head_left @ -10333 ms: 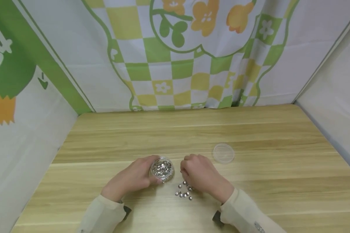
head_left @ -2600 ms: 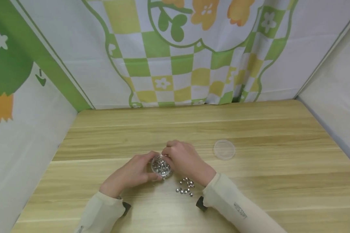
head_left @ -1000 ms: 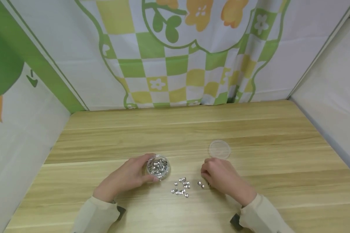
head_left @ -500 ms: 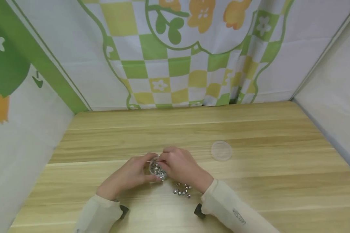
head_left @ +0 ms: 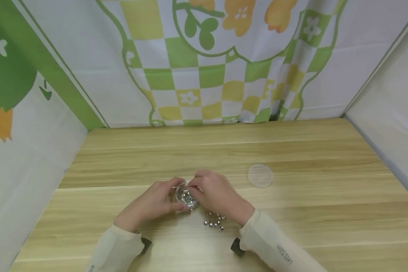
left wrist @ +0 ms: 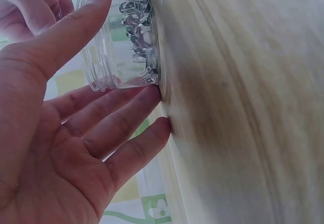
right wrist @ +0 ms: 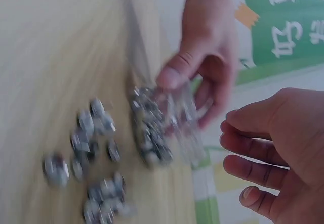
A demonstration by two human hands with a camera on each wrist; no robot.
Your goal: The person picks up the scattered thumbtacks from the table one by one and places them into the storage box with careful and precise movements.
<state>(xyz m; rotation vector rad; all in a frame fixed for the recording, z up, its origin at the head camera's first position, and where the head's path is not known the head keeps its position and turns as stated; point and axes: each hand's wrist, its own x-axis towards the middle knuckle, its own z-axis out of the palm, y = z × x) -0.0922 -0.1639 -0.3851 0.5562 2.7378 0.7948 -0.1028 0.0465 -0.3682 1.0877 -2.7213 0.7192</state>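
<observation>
Pinched a clear round plastic jar (head_left: 191, 205) at lower centre in left grip (head_left: 153, 203); held right grip (head_left: 218, 192) near its mouth, couldn't tell whether pinching.

Desk (head_left: 139, 151) carries jar (left wrist: 101, 57), pieces (left wrist: 135, 21) inside; loose pieces (head_left: 215, 224) lie right and nearer; lid (head_left: 260, 175) lies farther right, behind loose pieces.

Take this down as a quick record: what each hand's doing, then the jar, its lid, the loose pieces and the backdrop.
left hand: grips the clear jar
right hand: at the jar's mouth; unclear whether it pinches anything
jar: open, partly filled with silver pieces
lid: off, right of the right hand, on the wood-grain tabletop
loose pieces: clustered beside the jar
backdrop: checked cloth
</observation>
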